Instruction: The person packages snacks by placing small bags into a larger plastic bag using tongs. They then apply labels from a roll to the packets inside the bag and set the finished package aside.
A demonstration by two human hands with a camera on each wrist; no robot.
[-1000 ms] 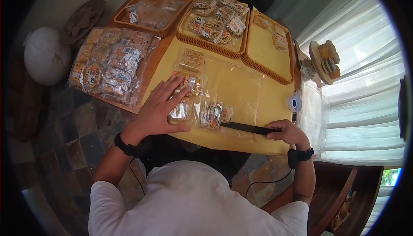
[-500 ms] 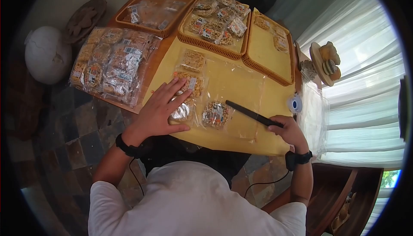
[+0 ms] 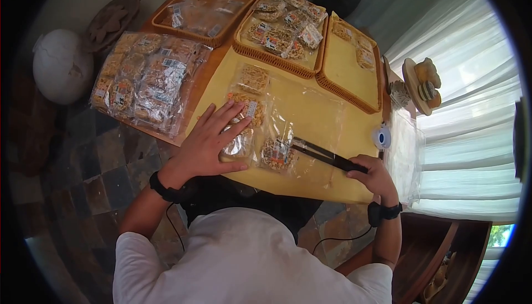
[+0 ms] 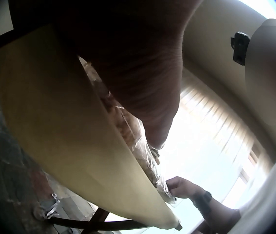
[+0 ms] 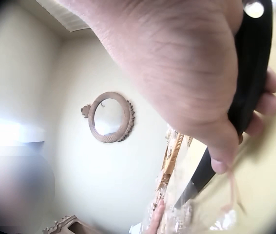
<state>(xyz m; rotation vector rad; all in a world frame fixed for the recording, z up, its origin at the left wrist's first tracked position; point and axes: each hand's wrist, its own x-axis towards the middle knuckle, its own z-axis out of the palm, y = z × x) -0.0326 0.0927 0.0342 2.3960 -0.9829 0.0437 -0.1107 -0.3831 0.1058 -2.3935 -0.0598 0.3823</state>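
On the yellow-covered table [image 3: 321, 187], a large clear plastic bag [image 3: 318, 110] lies flat with small packs of puffed-grain snacks inside its left part. My left hand [image 3: 208, 143] rests on it, fingers spread and straight, over a snack pack [image 3: 239, 144] and part of the pack above. My right hand [image 3: 374, 174] grips black tongs [image 3: 327, 154] by the hinge end. Their two arms stand a little apart, with the tips right at a round snack pack [image 3: 277, 153]. In the right wrist view, fingers and thumb curl round the tongs [image 5: 252, 68].
Filled bags of snack packs [image 3: 144, 77] lie at the left. Along the back stand a basket [image 3: 213, 39] with clear-wrapped items, a basket [image 3: 277, 63] heaped with packs, and a basket [image 3: 343, 96] with a few. A white tape-like roll [image 3: 381, 137] lies near the right edge.
The tongs' tips lifted off the round pack, then came back down beside it, and their arms now show apart. The left hand has stayed on the bag.
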